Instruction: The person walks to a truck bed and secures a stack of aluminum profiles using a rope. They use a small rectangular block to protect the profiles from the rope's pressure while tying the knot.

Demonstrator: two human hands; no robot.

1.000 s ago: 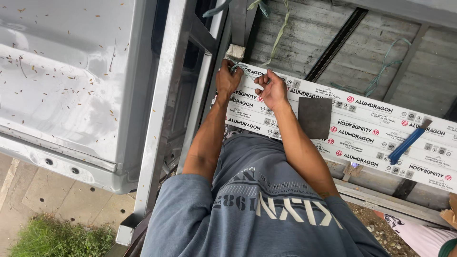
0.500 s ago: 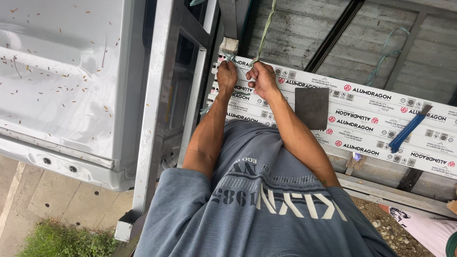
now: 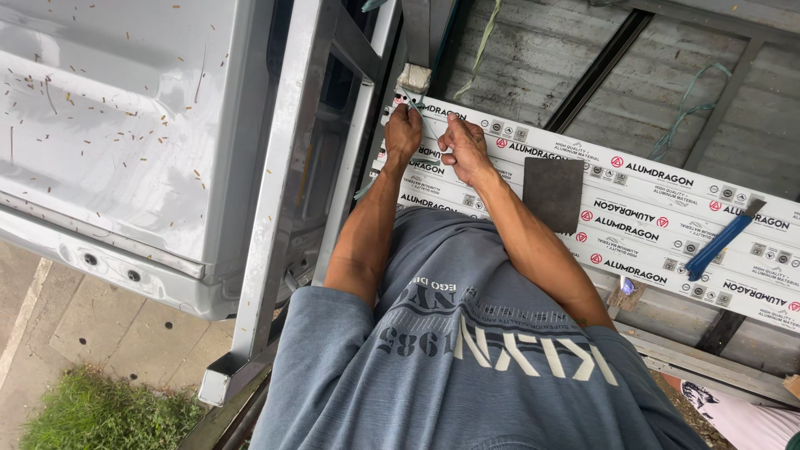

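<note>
Long white wrapped bars [image 3: 633, 217] lie side by side across the truck bed. Their wrapping carries repeated black lettering, red round logos and small grey squares.

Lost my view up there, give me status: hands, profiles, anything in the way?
Left hand and right hand both gripping at the end of the white profiles. Dark square and blue tool lie on them, clear of hands.

A stack of long white metal profiles [image 3: 633, 225], wrapped in film printed with red marks and dark lettering, runs slantwise from the upper middle of the frame down to the right edge. They lie flat, side by side and touching. Their near ends sit in the upper middle of the frame, where thin pale strapping [image 3: 414, 107] crosses them.
</note>
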